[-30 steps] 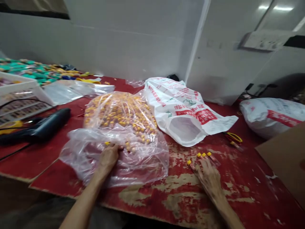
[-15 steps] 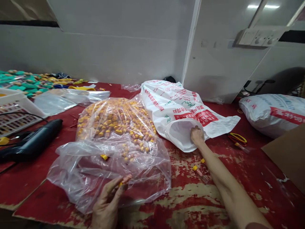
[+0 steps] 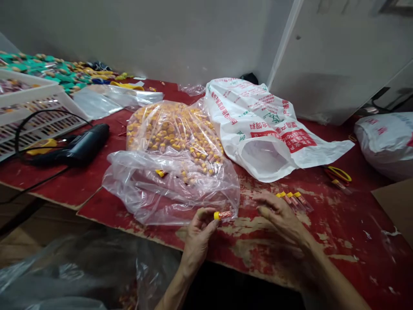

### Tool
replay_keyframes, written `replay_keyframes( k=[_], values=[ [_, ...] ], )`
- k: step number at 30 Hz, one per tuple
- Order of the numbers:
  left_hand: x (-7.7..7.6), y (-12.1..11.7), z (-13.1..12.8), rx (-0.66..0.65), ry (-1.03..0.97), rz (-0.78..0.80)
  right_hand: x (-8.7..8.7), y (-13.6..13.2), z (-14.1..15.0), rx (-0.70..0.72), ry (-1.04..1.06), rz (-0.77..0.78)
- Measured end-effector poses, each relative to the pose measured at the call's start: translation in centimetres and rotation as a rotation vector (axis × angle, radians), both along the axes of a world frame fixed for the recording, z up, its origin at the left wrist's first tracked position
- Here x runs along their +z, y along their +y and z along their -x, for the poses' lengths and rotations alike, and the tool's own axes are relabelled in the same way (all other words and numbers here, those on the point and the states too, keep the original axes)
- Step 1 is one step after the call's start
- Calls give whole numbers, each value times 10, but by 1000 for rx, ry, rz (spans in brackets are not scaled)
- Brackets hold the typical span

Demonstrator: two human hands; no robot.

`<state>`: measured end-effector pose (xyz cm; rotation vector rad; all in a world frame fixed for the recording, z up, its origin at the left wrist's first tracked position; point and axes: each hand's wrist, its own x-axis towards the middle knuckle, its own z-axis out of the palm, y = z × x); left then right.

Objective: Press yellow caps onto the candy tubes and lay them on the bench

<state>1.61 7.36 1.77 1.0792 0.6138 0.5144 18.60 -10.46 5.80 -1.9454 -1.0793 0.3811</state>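
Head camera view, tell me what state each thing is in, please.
Left hand: pinching a vial
Held vial: capped
Right hand: fingers parted
Row of vials: capped, lying down
Clear plastic bag: partly filled
White printed sack: lying down, mouth open
White basket: uncovered
Black corded blower: lying down, power unclear
Red tabletop: paint worn

Held vial (image 3: 224, 214): small clear tube, yellow cap, pinkish-red bits inside; lies about level between thumb and fingers of the left hand (image 3: 201, 226), cap to the left.
Vial row (image 3: 295, 200): four alike, capped, lying side by side on the tabletop (image 3: 245, 234), caps toward the wall, the leftmost partly hidden by the right hand (image 3: 279, 215).
Clear bag (image 3: 193, 198): crumpled plastic, flat on the tabletop, its slack part toward the person.
Bagged vials (image 3: 164, 129): a yellow-capped heap, bunched in the bag's far part.
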Motion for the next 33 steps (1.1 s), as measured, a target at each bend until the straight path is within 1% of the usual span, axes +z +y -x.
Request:
replay_keyframes(
  k=[3,6,8,11,14,19,21,24,27,29,30,31,33],
  values=[
    [-1,-17,-2,-98,-25,7,-6,-10,34,69,14,-71],
    [-2,-28,1,-154,-51,2,-5,-14,46,127,17,-73],
    [-2,-32,2,-167,-59,-14,-2,-18,48,138,2,-59],
    [-2,-35,4,-140,-62,-21,1,-28,47,50,-59,-72],
    [-2,-37,4,-124,-75,-7,0,-35,47,-15,-110,-102],
    [-2,-41,5,-185,-82,8,-3,-38,50,21,-96,-85],
    [-1,-42,6,-188,-79,20,-2,-38,50,15,-105,-68],
    [-1,-42,8,-181,-76,38,-2,-38,51,17,-121,5],
    [-3,-42,8,-173,-81,78,-7,-38,54,26,-75,52],
    [-5,-42,8,-162,-84,113,-11,-37,57,-22,7,46],
    [-6,-42,8,-155,-82,130,-13,-37,59,-67,62,18],
    [-6,-42,8,-147,-80,143,-16,-36,61,-125,125,-33],
    [-7,-43,7,-141,-72,162,-20,-34,64,-244,272,-189]
  ],
)
